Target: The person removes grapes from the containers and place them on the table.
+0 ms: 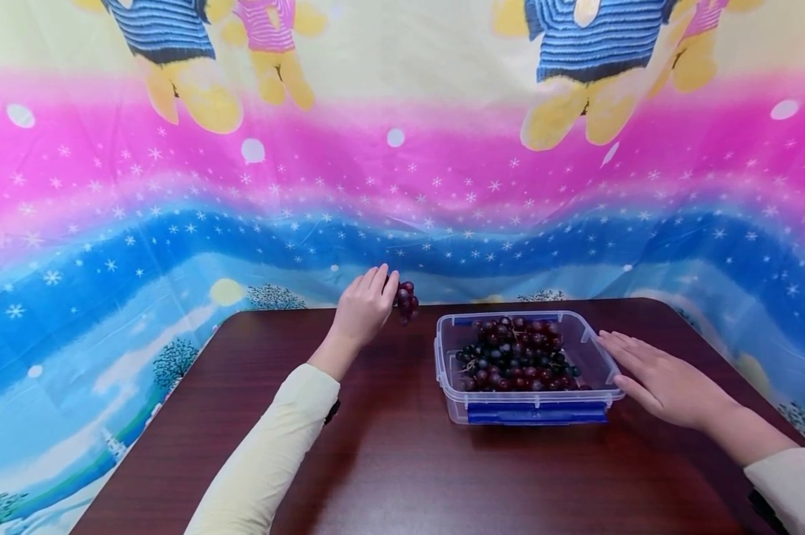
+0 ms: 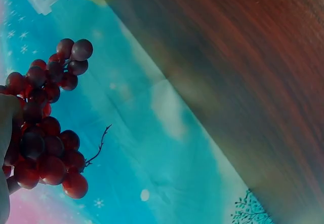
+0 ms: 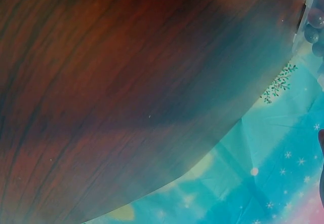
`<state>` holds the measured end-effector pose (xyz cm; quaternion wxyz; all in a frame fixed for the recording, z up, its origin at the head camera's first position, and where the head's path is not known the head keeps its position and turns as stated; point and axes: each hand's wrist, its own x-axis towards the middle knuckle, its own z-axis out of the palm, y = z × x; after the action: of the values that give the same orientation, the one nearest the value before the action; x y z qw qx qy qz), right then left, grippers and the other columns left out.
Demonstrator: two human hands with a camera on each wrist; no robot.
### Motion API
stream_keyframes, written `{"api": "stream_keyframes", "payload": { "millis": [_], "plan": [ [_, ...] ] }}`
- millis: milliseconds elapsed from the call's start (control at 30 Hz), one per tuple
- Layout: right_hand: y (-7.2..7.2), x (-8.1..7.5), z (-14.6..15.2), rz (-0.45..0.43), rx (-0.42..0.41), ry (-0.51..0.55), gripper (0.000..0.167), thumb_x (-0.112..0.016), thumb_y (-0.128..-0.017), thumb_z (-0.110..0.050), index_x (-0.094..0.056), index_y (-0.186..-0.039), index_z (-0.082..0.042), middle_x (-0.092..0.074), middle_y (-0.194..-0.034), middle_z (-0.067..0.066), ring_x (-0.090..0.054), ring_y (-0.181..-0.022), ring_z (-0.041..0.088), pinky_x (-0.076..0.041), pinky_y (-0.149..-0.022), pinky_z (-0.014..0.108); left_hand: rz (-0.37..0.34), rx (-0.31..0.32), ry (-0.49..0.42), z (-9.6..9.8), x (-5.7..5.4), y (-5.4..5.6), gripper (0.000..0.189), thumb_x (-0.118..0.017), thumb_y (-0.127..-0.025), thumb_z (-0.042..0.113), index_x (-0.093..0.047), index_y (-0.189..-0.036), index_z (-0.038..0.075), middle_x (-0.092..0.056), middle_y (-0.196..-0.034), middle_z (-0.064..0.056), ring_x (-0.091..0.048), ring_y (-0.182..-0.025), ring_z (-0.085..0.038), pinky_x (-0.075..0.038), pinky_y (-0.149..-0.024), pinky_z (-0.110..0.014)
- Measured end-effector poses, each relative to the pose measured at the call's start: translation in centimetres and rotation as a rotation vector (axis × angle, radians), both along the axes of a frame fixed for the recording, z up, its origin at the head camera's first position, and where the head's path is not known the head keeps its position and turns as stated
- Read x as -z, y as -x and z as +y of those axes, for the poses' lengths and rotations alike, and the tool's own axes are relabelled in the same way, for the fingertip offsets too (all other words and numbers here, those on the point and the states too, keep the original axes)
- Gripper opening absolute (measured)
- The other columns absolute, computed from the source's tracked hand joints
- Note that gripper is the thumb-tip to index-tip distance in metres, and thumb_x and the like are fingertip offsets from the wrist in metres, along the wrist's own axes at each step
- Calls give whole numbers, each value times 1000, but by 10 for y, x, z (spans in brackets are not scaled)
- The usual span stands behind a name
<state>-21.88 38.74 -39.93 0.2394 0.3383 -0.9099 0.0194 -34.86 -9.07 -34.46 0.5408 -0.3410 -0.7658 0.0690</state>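
Grapes (image 1: 515, 355) dark red to near-black; container (image 1: 457, 409) clear, clasp (image 1: 538, 413) blue; tabletop (image 1: 402, 475) reddish-brown, streaked; backdrop (image 1: 376, 178) pink-and-blue, snowflake-patterned.

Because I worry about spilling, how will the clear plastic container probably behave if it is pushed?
The container looks wide and low, so it would probably slide rather than tip. The grapes inside likely make it heavier than its clear plastic suggests. Stems show among them, so they may shift together rather than roll.

Head view looks forward and down; closer wrist views share the table (image 1: 389, 468).
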Motion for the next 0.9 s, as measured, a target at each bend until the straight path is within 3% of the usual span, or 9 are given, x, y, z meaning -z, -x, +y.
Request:
{"api": "stream_keyframes", "payload": {
  "millis": [300, 533, 800, 900],
  "plan": [
    [0, 1, 0, -4, 9, -6, 62, -63, -93, -22, -39, -147, -2, -40, -149, 17, -6, -142, -1, -2, -112, 15, -20, -47, 14, 6, 14, 6, 25, -69, -87, 11, -70, -108, -2, -69, -106, -20, -68, -92, -30, -57, -76, -41],
    [0, 1, 0, -6, 6, -3, 63, -64, -92, -21, -40, -147, -1, -43, -145, 19, -5, -142, -2, -2, -112, 15, -86, -113, 6, 10, 21, 9, 24, -67, -89, 13, -70, -108, -1, -68, -106, -19, -68, -93, -30, -57, -77, -41],
    [-2, 1, 1, -8, 23, -1, 63, -63, -93, -22, -39, -148, -3, -42, -146, 18, -21, -144, 13, -4, -112, 15, -125, -190, 12, 17, 29, 11, 25, -65, -91, 15, -70, -110, 0, -69, -105, -18, -68, -89, -29, -57, -74, -40],
    [-2, 1, 1, -6, 21, -1, 62, -63, -93, -22, -40, -147, -2, -42, -146, 19, -18, -144, 11, -4, -112, 15, -136, -209, -7, 19, 32, 12, 24, -65, -89, 16, -70, -106, 0, -69, -102, -17, -68, -86, -29, -57, -71, -39]
  ]
}}
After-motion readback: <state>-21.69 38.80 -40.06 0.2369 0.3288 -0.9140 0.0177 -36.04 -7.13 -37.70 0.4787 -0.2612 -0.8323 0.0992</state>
